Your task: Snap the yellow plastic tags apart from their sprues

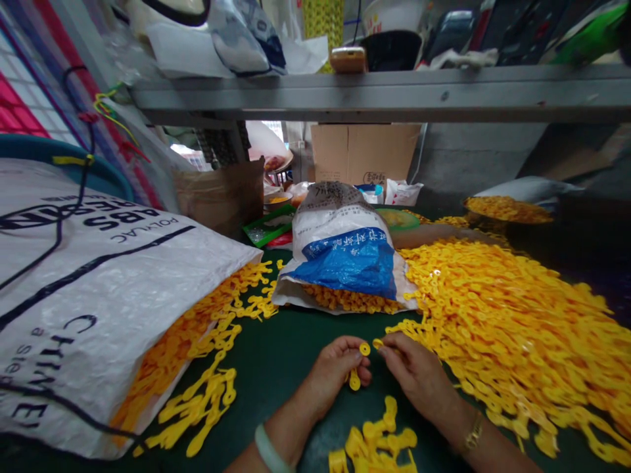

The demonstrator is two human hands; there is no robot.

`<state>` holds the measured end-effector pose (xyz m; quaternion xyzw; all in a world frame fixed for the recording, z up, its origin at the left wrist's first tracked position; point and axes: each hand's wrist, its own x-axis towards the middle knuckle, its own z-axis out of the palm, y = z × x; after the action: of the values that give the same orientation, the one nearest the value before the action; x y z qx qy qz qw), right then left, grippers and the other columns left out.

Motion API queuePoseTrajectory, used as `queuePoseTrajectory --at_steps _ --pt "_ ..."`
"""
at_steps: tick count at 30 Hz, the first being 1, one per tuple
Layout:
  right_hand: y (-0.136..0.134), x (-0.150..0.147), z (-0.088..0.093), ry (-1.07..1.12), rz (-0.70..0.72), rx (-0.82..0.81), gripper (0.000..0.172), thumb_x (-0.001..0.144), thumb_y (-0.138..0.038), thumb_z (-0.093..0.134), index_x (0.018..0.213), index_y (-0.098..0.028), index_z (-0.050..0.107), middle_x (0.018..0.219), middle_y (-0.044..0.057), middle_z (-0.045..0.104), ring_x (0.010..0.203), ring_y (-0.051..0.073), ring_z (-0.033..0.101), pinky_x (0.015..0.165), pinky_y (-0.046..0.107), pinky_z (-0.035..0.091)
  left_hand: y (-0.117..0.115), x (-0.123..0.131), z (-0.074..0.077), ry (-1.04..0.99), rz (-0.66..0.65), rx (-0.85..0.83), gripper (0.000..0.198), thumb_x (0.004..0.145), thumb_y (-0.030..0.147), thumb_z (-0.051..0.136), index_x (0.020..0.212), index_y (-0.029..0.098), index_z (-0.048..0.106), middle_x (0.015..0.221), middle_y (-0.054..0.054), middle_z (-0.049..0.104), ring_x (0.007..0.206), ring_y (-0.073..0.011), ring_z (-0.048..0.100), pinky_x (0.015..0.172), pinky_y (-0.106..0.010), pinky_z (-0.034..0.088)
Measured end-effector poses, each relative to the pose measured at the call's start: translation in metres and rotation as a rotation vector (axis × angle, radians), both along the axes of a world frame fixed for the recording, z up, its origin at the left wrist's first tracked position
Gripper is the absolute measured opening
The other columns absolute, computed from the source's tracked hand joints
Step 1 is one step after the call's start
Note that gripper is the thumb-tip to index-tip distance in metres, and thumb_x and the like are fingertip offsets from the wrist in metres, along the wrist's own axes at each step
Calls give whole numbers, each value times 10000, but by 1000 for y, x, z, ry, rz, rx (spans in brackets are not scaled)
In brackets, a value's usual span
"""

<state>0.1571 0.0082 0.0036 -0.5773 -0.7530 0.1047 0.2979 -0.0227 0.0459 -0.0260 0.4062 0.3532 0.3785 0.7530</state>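
Partner: What do you have hold of?

Operator: On my feed, my left hand is closed in a pinch on a glossy yellow plastic piece with a round, holed end. Another rounded yellow plastic end pokes out below, and I can't tell whether it belongs to the same piece. My right hand pinches a second small yellow plastic piece, its tip near the first but apart from it. Both are over the dark green desk, just beyond a small heap of yellow plastic pieces.

Partner: How do you expect them to handle?

Operator: Very light, I judge, and fairly stiff, with perhaps some give in the thin stems. The shine suggests slick plastic, so a loose pinch could let one spin or slip. I don't think they're fragile, though a stem looks the weak spot if twisted.

Partner: Where would you grip?

Operator: On the stem, just behind the round end, leaving the hole uncovered. From the big loose yellow plastic mound at my right, I'd choose a piece jutting from the edge; the others lie jumbled and could drag along.
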Motion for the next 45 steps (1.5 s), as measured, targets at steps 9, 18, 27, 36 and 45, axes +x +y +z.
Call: queuePoseTrajectory --at_steps 9,18,27,36,45 --pt "-13 -24 -9 209 165 -132 240 945 -238 417 1026 -234 643 884 42 632 853 199 601 778 329 443 -7 -2 6 74 39 40 307 695 258 624 967 140 546 565 46 517 436 -94 469 440 -232 446" --pt "-6 -5 -12 1277 80 -768 201 882 -313 593 1040 -189 607 911 42 686 710 144 661 717 315 510 66 -30 25 682 276 306 331 757 282 576 1071 177 571 878 -39 637 740 -176 625 603 -260 487" --pt "-3 -5 -11 1633 121 -843 222 817 -213 688 1024 -157 626 862 63 710 695 173 688 705 339 520 113 -26 23 1304 203 564 327 865 312 583 1162 175 570 1185 -97 596 1053 -253 579 883 -451 475" --pt "0 0 -14 1592 126 -793 254 785 -220 718 1021 -157 648 870 43 700 717 151 672 724 290 501 96 -35 20 1370 5 669 309 884 315 564 1162 180 560 1186 -82 587 1006 -222 598 840 -426 509" --pt "1 0 -14 1454 91 -757 274 779 -272 714 1022 -164 648 855 35 690 682 141 657 691 285 497 68 -34 18 1228 40 770 302 790 308 622 1081 236 660 1057 -90 663 1005 -259 597 856 -322 415"
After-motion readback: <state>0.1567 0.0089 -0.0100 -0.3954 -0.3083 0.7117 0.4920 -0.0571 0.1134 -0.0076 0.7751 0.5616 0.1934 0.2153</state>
